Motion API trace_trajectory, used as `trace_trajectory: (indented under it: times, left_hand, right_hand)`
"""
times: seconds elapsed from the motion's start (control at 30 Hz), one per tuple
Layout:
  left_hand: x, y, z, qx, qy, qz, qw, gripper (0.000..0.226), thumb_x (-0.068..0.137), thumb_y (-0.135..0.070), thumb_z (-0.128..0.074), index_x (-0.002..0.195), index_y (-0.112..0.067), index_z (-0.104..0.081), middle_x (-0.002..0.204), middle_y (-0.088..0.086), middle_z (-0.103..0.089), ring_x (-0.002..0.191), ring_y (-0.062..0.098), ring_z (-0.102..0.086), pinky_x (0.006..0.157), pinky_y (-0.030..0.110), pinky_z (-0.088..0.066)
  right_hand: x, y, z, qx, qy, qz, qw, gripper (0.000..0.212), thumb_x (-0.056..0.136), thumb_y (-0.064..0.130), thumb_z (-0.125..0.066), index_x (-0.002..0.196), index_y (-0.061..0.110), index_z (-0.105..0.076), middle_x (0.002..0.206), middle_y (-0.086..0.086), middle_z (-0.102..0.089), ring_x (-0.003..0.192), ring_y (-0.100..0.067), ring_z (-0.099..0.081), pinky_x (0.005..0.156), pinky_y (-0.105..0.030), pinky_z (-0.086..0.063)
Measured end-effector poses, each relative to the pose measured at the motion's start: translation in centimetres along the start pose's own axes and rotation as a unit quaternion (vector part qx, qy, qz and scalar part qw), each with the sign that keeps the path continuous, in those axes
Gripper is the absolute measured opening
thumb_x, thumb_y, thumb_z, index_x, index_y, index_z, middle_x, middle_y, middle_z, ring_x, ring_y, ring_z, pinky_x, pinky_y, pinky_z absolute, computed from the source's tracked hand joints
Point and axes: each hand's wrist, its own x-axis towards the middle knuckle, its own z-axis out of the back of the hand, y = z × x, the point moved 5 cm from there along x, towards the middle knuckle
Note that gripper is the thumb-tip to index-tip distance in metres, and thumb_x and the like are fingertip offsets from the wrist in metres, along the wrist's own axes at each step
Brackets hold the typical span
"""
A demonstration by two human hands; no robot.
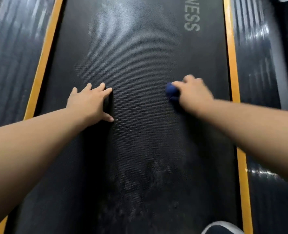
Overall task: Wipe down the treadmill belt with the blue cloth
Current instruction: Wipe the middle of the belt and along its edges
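Treadmill belt (pixel 140 68), lettering cut off at 1 o'clock | left hand (pixel 89 102) flat, fingers spread | right hand (pixel 193 93) blurred, clutching blue cloth (pixel 171 92), mostly hidden | shoe (pixel 222 228) cropped, 5 o'clock.

Looks like a gym or fitness rm: wide black treadmill belt (pixel 140 56) w/ "NESS" lettering (pixel 191 19), orange edge strips (pixel 43 56), ribbed foot rails (pixel 10 56) either side.
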Motion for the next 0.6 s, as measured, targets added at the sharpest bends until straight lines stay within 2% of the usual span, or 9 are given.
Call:
trace_trajectory:
  times: [0.07,0.1,0.2,0.27,0.37,0.43,0.5,0.57,0.6]
  left_hand:
    - [-0.3,0.6,-0.6,-0.031,-0.002,0.044,0.999,0.113,0.054,-0.078,-0.067,0.146,-0.039,-0.016,0.158,-0.001,-0.01,0.14,0.039,-0.016,0.107,0.062,-0.024]
    - [-0.3,0.9,-1.0,-0.056,0.009,0.057,0.997,0.115,0.052,-0.079,-0.068,0.146,-0.04,-0.015,0.158,0.001,-0.008,0.14,0.04,-0.015,0.106,0.063,-0.028]
    - [0.0,1.4,-1.5,-0.082,0.038,0.041,0.995,0.115,0.054,-0.08,-0.066,0.147,-0.042,-0.01,0.158,0.0,-0.005,0.14,0.04,-0.017,0.101,0.057,-0.039]
    - [0.2,1.7,-1.2,-0.051,0.046,0.025,0.997,0.111,0.058,-0.077,-0.066,0.148,-0.042,-0.009,0.159,-0.001,-0.005,0.139,0.039,-0.022,0.097,0.051,-0.042]
    - [0.6,2.3,-1.1,-0.011,0.063,0.004,0.998,0.107,0.065,-0.07,-0.068,0.148,-0.043,-0.006,0.16,-0.002,-0.002,0.14,0.04,-0.023,0.099,0.048,-0.04]
    - [0.6,2.5,-1.2,-0.011,0.073,-0.003,0.997,0.107,0.067,-0.067,-0.069,0.149,-0.043,-0.004,0.16,-0.003,0.0,0.141,0.04,-0.021,0.101,0.048,-0.039]
    - [0.4,2.5,-1.5,-0.022,0.068,0.001,0.997,0.106,0.068,-0.064,-0.07,0.149,-0.043,-0.004,0.16,-0.003,0.0,0.142,0.039,-0.019,0.1,0.049,-0.04]
    - [0.4,2.5,-1.6,-0.031,0.059,0.004,0.998,0.106,0.068,-0.063,-0.072,0.149,-0.043,-0.005,0.16,-0.004,0.0,0.142,0.038,-0.018,0.099,0.049,-0.04]
    - [0.3,2.5,-1.5,-0.035,0.059,0.003,0.998,0.107,0.068,-0.062,-0.072,0.149,-0.043,-0.006,0.16,-0.004,0.0,0.142,0.038,-0.018,0.1,0.049,-0.04]
  right_hand:
    - [1.1,-2.6,0.6,0.018,0.046,-0.107,0.993,0.043,0.086,0.039,-0.062,0.127,0.026,-0.053,0.12,-0.015,-0.043,0.11,-0.041,-0.048,0.091,-0.042,-0.044]
    - [0.9,-1.4,0.5,0.019,0.045,-0.104,0.993,0.043,0.085,0.038,-0.063,0.125,0.022,-0.055,0.119,-0.016,-0.044,0.108,-0.041,-0.049,0.09,-0.041,-0.044]
    - [-1.9,7.4,-1.6,0.072,-0.006,0.027,0.997,0.032,0.083,0.027,-0.06,0.112,0.015,-0.058,0.112,-0.017,-0.049,0.096,-0.039,-0.052,0.076,-0.039,-0.046]
    - [-5.3,14.0,-3.3,0.107,0.007,0.164,0.981,0.033,0.085,0.021,-0.043,0.114,0.014,-0.057,0.11,-0.014,-0.05,0.093,-0.034,-0.049,0.068,-0.039,-0.046]
    - [-5.1,15.3,-3.3,0.093,0.026,0.271,0.958,0.043,0.087,0.029,-0.03,0.118,0.018,-0.057,0.106,-0.011,-0.051,0.089,-0.031,-0.049,0.063,-0.039,-0.049]
    - [-1.1,11.3,-2.1,0.067,-0.022,0.19,0.979,0.033,0.091,0.033,-0.045,0.12,0.024,-0.057,0.11,-0.01,-0.05,0.096,-0.033,-0.05,0.073,-0.041,-0.051]
    - [2.6,5.9,-0.9,0.055,-0.028,0.029,0.998,0.036,0.089,0.035,-0.058,0.124,0.027,-0.055,0.12,-0.011,-0.044,0.108,-0.035,-0.046,0.086,-0.042,-0.047]
    - [3.7,4.2,0.0,0.052,-0.005,-0.082,0.995,0.037,0.089,0.031,-0.058,0.124,0.019,-0.054,0.125,-0.015,-0.04,0.113,-0.037,-0.043,0.09,-0.043,-0.043]
    - [3.3,5.2,0.2,0.035,-0.007,-0.091,0.995,0.038,0.089,0.03,-0.057,0.123,0.014,-0.053,0.126,-0.016,-0.04,0.112,-0.037,-0.043,0.091,-0.042,-0.043]
